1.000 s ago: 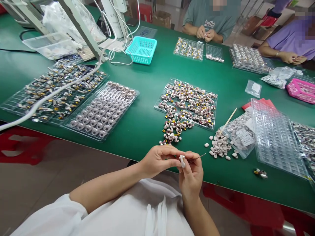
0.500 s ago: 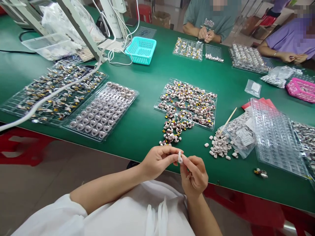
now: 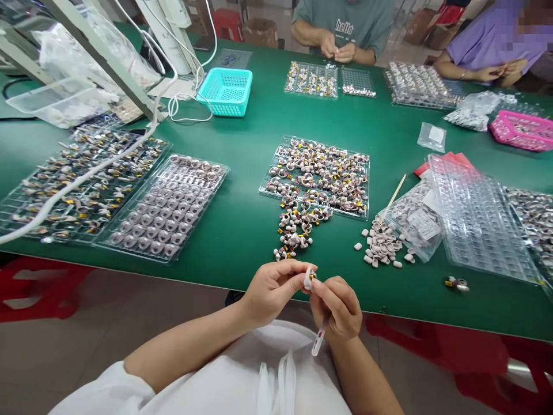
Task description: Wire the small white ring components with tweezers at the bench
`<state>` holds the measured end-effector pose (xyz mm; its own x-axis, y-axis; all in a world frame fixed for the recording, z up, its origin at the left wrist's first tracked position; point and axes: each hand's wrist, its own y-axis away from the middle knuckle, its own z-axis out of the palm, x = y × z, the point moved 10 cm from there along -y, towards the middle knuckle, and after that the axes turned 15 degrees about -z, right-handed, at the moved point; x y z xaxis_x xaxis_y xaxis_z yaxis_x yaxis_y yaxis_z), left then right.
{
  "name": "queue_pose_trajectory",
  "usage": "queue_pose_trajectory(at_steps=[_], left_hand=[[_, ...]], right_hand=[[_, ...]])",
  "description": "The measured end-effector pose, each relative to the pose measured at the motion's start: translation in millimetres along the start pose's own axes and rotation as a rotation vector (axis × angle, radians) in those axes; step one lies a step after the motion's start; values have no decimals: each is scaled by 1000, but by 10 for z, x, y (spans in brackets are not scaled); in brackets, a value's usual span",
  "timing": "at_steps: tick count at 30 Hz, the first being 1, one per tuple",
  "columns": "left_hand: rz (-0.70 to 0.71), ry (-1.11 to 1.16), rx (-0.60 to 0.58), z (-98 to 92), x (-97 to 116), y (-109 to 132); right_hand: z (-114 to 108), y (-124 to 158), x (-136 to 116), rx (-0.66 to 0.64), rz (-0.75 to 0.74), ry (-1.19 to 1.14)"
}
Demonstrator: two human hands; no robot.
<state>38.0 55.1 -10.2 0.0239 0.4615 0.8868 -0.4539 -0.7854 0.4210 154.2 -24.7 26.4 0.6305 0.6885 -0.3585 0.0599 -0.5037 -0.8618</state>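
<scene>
My left hand [image 3: 270,293] is closed, pinching a small white ring-shaped shell [image 3: 308,279] with a yellow bit inside, between thumb and fingertips. Meeting it from the right, my right hand [image 3: 339,308] is closed around a slim white stick [image 3: 318,341] with red marks, whose end pokes out below the palm. The stick's other end is hidden by the fingers near the shell. Just beyond my hands is a loose pile of similar shells [image 3: 298,230] with yellow and dark red bits. To its right lies a heap of small pale caps [image 3: 382,248].
A clear tray [image 3: 261,189] of shells lies beyond the pile. Filled trays [image 3: 162,210] stand left, with a turquoise basket [image 3: 224,109] behind. At right are a plastic bag [image 3: 425,225], a stick [image 3: 395,193] and a clear tray [image 3: 484,225]. Two people work across the table.
The shell has turned in my left fingers, so its opening and yellow bit show more. The white stick now shows below my right hand. The view has shifted slightly.
</scene>
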Motion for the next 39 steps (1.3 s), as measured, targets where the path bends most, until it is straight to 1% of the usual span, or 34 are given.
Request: queue_pose_trajectory(at_steps=[4, 9, 12, 14, 16, 17, 18, 19, 20, 21, 23, 25, 27, 29, 31, 33, 35, 37, 39], left_hand=[[14, -33, 12, 36, -2, 3], [-8, -68, 11, 83, -31, -32], [-3, -85, -7, 104, -35, -85], [0, -105, -4, 98, -27, -121], [2, -134, 6, 79, -9, -147], [2, -148, 14, 64, 0, -156], [3, -159, 20, 48, 8, -163], [4, -165, 23, 35, 14, -169], [6, -169, 24, 25, 15, -174], [8, -167, 24, 18, 12, -179], [2, -160, 6, 29, -17, -196], [-18, -153, -17, 57, -65, -219], [-38, -148, -33, 83, -106, -239], [-53, -146, -34, 88, -126, -250], [-63, -140, -26, 70, -126, -248], [-70, -127, -12, 36, -117, -238], [-73, -95, 1, 8, -109, -231], [-78, -26, 7, 1, -112, -233], [-92, 75, -4, 36, -127, -241]], right_hand=[[1, 47, 28, -17, 29, 44], [-6, 49, 51, -64, 78, 26], [-12, 21, 93, -142, 115, -34], [-69, 16, 145, -201, 126, -95], [-260, 24, 265, -219, 146, -59], [-425, 35, 370, -196, 180, 22], [-625, 59, 501, -162, 238, 140], [-825, 106, 650, -136, 328, 259], [-991, 159, 784, -135, 412, 356], [-1112, 192, 880, -149, 458, 424], [-1205, 225, 1003, -214, 482, 481], [-1137, 253, 1069, -302, 471, 474], [-1007, 293, 1109, -382, 457, 475], [-909, 328, 1139, -427, 440, 518], [-876, 340, 1154, -430, 419, 571], [-890, 319, 1131, -398, 399, 598], [-909, 263, 1040, -319, 380, 557], [-887, 203, 905, -204, 392, 433], [-787, 191, 787, -79, 476, 247]])
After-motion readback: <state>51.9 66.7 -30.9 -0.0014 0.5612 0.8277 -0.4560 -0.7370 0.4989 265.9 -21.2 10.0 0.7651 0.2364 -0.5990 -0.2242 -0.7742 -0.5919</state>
